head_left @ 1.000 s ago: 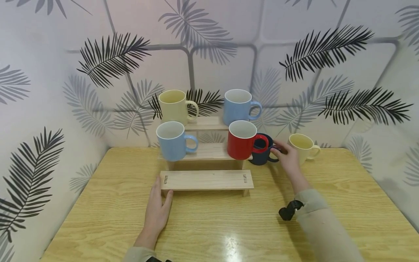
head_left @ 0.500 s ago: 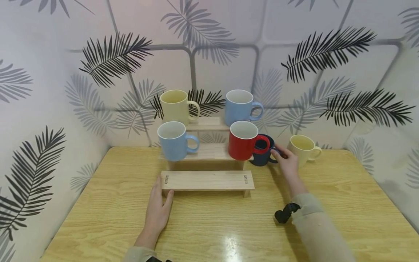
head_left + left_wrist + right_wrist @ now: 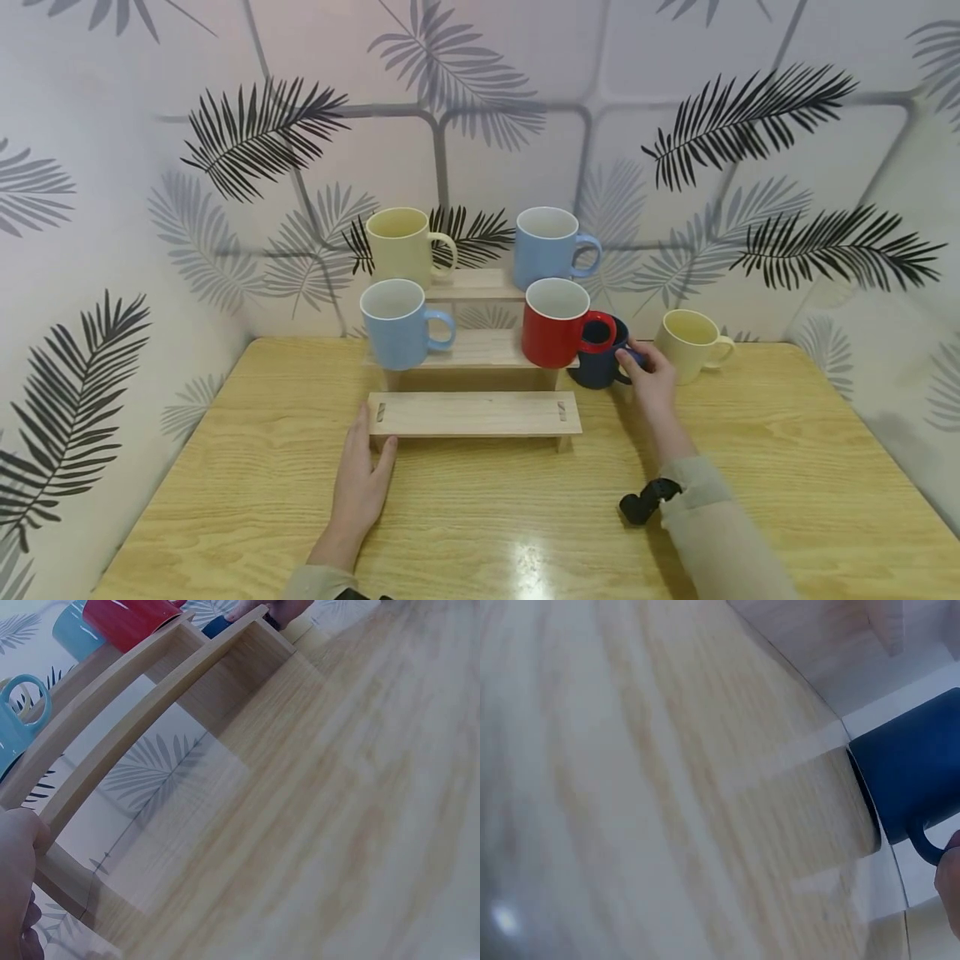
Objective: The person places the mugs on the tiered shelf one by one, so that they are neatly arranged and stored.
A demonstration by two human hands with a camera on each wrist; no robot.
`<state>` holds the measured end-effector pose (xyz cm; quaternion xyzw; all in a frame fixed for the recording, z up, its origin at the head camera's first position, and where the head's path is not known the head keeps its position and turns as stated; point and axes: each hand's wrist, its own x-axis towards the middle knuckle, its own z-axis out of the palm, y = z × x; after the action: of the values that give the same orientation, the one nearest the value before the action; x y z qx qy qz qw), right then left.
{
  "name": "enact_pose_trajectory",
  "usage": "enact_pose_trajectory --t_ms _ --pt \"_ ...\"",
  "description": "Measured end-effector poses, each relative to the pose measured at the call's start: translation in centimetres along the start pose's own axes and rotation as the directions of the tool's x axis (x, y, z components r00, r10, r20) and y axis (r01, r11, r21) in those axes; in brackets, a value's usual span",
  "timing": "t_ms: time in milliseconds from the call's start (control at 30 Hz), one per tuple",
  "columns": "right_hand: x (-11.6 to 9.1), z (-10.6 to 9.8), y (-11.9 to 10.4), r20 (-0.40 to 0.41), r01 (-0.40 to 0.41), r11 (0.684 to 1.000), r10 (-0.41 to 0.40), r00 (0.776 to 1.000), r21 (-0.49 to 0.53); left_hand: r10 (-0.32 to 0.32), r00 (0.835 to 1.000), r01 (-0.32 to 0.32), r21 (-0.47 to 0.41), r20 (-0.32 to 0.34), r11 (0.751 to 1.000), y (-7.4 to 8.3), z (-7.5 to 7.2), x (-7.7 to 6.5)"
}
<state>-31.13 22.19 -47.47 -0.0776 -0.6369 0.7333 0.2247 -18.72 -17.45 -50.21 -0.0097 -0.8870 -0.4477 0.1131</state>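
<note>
My right hand (image 3: 651, 379) pinches the handle of a dark blue mug (image 3: 592, 371), which stands upright behind the rack's right end and is partly hidden by a red mug (image 3: 551, 333). In the right wrist view the blue mug (image 3: 915, 765) shows its side and base edge, with fingertips at its handle. My left hand (image 3: 360, 475) holds the left end of the lowest step of a three-step wooden rack (image 3: 472, 412), thumb in front and fingers along the side. A light blue mug (image 3: 393, 329) shares the middle step with the red mug.
On the top step stand a yellow mug (image 3: 397, 246) at left and another light blue mug (image 3: 543, 250) at right. A second yellow mug (image 3: 686, 350) sits on the wooden table (image 3: 247, 467) just beyond my right hand. A patterned wall (image 3: 480, 158) closes off the back.
My right hand has closed its grip on the dark blue mug's handle and shifted slightly left and nearer, the mug moving slightly toward me with it. The left hand stays on the rack.
</note>
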Motion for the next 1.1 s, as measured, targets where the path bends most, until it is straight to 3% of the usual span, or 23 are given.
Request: enact_pose_trajectory --t_ms 233,633,800,1100 --pt "-1.2 -1.1 -1.3 -0.002 -0.010 1.000 0.010 1.000 -0.007 -0.001 1.000 0.001 -0.008 0.001 1.000 0.0 0.0 -0.1" --pt "-3.8 -4.0 -3.9 0.002 -0.064 0.977 0.065 0.998 0.201 0.012 1.000 -0.012 -0.011 -0.002 1.000 0.0 -0.1 0.0" --pt "-5.3 -5.2 -5.2 0.093 -0.039 0.957 0.013 0.996 0.289 0.004 1.000 -0.004 -0.018 -0.008 1.000 0.0 0.0 0.0" --pt "-7.5 -6.9 -6.7 0.239 0.001 0.910 -0.110 0.965 0.414 -0.021 1.000 0.021 -0.028 -0.010 0.999 0.1 -0.1 0.0"
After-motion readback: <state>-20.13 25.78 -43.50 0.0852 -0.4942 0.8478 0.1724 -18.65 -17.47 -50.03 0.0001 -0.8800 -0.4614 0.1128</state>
